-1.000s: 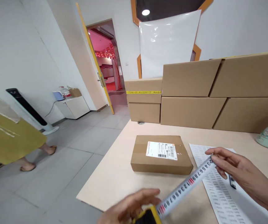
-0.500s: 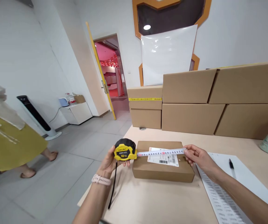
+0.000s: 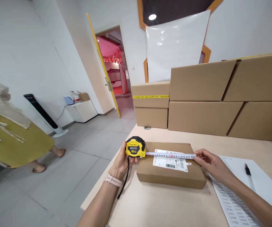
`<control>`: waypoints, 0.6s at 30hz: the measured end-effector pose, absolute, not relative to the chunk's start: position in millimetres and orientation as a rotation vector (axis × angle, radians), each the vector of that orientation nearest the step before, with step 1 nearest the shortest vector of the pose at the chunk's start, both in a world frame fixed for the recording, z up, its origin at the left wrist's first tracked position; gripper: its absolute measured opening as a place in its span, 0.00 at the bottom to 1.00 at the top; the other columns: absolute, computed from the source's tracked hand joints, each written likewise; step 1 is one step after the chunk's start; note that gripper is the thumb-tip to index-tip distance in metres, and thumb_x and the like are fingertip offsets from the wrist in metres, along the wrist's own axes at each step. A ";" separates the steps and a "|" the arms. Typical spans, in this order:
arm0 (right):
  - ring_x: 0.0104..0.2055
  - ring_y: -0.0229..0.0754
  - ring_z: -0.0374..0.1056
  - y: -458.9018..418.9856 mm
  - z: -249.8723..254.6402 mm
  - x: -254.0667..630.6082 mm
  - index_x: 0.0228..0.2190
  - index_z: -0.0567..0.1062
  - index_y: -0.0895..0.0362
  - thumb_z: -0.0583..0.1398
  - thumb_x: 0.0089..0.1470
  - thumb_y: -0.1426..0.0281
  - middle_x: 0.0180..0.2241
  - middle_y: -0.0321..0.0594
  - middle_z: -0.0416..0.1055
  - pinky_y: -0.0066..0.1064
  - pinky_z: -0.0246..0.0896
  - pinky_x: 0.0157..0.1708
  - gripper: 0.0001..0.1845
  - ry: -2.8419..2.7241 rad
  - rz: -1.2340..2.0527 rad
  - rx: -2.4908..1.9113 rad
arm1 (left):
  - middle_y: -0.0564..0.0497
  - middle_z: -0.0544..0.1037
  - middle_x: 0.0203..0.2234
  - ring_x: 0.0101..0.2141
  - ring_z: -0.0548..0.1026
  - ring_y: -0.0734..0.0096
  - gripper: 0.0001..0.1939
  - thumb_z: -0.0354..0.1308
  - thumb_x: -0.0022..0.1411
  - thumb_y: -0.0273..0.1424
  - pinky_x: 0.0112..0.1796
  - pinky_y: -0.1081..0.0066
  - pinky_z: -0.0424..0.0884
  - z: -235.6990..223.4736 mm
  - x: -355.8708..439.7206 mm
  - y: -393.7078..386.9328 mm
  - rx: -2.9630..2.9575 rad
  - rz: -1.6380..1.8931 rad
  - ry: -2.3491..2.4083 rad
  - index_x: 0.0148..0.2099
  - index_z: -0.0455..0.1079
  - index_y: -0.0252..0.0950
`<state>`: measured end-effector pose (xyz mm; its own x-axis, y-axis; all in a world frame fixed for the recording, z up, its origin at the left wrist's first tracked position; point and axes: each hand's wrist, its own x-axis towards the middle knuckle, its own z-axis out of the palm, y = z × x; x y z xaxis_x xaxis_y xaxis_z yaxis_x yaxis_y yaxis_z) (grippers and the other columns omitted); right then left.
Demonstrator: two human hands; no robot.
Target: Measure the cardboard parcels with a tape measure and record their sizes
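A flat cardboard box (image 3: 171,181) with a white shipping label (image 3: 170,160) lies on the light wooden table. My left hand (image 3: 121,160) grips the yellow and black tape measure (image 3: 135,147) at the box's left end; a black strap hangs from it. The white tape blade (image 3: 166,155) stretches across the top of the box, over the label. At the right end of the box, my right hand (image 3: 207,162) pinches the blade's end between thumb and fingers. Whether the blade touches the cardboard I cannot tell.
Printed sheets (image 3: 235,189) with a black pen (image 3: 249,176) lie right of the box. Large stacked cartons (image 3: 204,118) line the table's back. On the left, a person in a yellow-green skirt (image 3: 20,142) stands on the tiled floor near a tower fan (image 3: 41,110).
The view has shifted, so most things sit slightly differently in it. The tape measure now overlaps the box's left edge a little more. Both hands keep their hold.
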<state>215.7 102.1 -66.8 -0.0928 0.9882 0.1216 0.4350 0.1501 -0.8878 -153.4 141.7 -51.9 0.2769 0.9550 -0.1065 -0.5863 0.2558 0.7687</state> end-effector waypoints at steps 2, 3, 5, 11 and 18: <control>0.31 0.42 0.64 102.1 -67.3 216.2 0.33 0.72 0.54 0.58 0.53 0.52 0.28 0.37 0.70 0.30 0.58 0.31 0.18 -1.653 0.885 -1.396 | 0.45 0.77 0.15 0.14 0.74 0.70 0.23 0.59 0.57 0.47 0.13 0.79 0.66 -53.9 -151.8 141.4 0.754 1.186 0.687 0.30 0.72 0.27; 0.31 0.42 0.64 102.1 -67.5 216.4 0.33 0.72 0.54 0.58 0.53 0.52 0.28 0.37 0.70 0.30 0.59 0.30 0.17 -1.661 0.862 -1.399 | 0.46 0.76 0.14 0.14 0.73 0.72 0.22 0.61 0.56 0.45 0.14 0.80 0.66 -54.5 -151.0 140.7 0.795 1.202 0.709 0.29 0.72 0.27; 0.31 0.42 0.65 101.8 -66.9 216.9 0.34 0.73 0.54 0.58 0.53 0.53 0.29 0.38 0.71 0.31 0.60 0.31 0.17 -1.690 0.796 -1.413 | 0.46 0.76 0.14 0.14 0.72 0.74 0.18 0.64 0.53 0.41 0.14 0.82 0.65 -54.9 -149.0 138.7 0.854 1.215 0.747 0.28 0.72 0.28; 0.29 0.41 0.65 90.8 -40.1 207.8 0.36 0.72 0.52 0.58 0.52 0.53 0.33 0.38 0.71 0.32 0.61 0.27 0.17 -1.739 0.300 -1.545 | 0.47 0.78 0.17 0.15 0.72 0.75 0.19 0.65 0.51 0.43 0.16 0.80 0.66 -51.4 -142.1 135.2 0.952 1.247 0.821 0.32 0.72 0.29; 0.33 0.41 0.65 66.4 2.1 150.7 0.34 0.71 0.54 0.55 0.59 0.66 0.32 0.39 0.71 0.32 0.60 0.30 0.07 -1.974 -0.025 -1.091 | 0.45 0.80 0.23 0.16 0.74 0.73 0.20 0.66 0.51 0.41 0.15 0.79 0.64 -38.4 -138.5 130.3 1.077 1.216 0.885 0.38 0.72 0.29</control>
